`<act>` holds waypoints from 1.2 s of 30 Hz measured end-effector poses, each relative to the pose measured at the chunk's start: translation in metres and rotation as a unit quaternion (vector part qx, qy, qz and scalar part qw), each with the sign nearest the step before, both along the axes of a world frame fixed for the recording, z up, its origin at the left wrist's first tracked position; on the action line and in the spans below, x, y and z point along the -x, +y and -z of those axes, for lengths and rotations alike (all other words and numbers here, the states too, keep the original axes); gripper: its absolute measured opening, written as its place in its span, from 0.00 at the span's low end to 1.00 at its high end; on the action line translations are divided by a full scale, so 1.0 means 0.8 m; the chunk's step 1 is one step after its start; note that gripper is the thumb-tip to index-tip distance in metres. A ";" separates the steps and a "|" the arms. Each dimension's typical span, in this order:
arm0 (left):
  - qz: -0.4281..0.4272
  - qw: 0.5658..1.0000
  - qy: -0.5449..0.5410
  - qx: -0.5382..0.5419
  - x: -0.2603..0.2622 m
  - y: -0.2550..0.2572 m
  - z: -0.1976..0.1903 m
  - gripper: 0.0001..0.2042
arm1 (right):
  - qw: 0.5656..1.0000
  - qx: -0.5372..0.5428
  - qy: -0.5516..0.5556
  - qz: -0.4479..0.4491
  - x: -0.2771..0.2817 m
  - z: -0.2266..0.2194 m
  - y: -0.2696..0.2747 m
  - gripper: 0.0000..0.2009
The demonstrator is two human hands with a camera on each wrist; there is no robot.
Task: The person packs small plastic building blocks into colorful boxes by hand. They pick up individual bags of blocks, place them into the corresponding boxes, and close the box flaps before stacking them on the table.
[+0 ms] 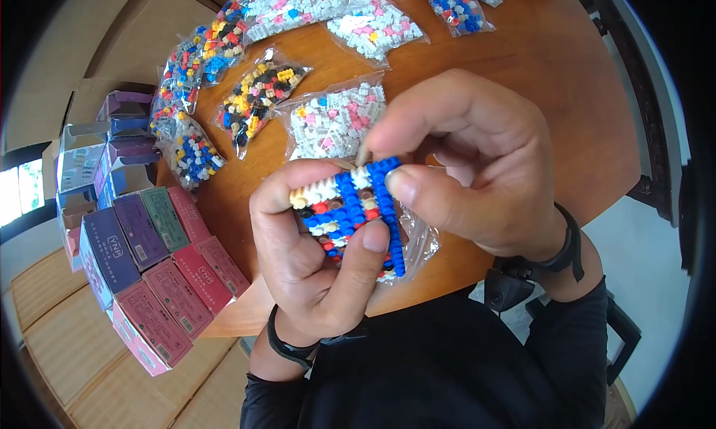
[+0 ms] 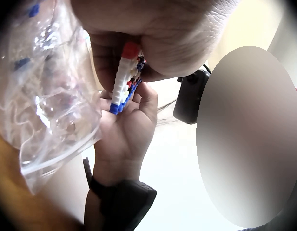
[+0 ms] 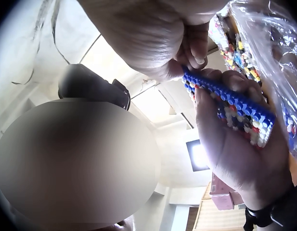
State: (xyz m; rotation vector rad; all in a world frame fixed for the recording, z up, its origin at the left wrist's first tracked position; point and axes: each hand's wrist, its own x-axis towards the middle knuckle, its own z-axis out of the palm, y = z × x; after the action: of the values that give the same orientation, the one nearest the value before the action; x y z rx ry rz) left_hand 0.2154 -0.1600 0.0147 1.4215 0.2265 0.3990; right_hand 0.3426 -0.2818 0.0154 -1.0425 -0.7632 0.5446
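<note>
Between both hands is a small panel of toy building blocks [image 1: 344, 219], with blue strips over white, red, brown and black studs. My left hand [image 1: 317, 280] grips it from the lower left, the thumb pressed on its studded face and the fingers behind. At the panel's upper right corner, my right hand [image 1: 485, 161] pinches with thumb and index finger, the thumb on the end of a blue strip. A small tan bit shows by the index fingertip. The left wrist view gives the panel's white edge [image 2: 120, 79]; a long blue strip [image 3: 230, 96] shows in the right wrist view.
Just beneath the hands lies a clear plastic bag [image 1: 424, 243] on the wooden table [image 1: 537, 79]. Bags of white and pink blocks [image 1: 335, 120] and of yellow and black blocks [image 1: 257, 97] lie farther back. Several small boxes [image 1: 160, 280] stand at the left.
</note>
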 end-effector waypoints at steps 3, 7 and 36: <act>-0.009 1.000 0.021 0.012 0.001 0.000 -0.003 0.24 | 0.999 0.004 0.032 -0.041 -0.007 -0.001 -0.001 0.14; -0.012 0.998 -0.005 0.057 -0.006 0.005 -0.006 0.23 | 0.997 0.004 0.043 -0.070 -0.017 -0.005 -0.001 0.17; -0.078 0.965 -0.058 0.246 -0.032 0.074 0.014 0.10 | 0.959 0.274 -0.070 0.027 0.085 0.008 -0.054 0.05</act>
State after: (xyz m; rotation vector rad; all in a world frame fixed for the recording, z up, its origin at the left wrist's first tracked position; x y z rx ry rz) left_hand 0.2409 -0.1007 0.0031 0.8921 0.3175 0.5131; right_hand 0.2746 -0.3247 0.0086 -1.6242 -0.7199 0.6593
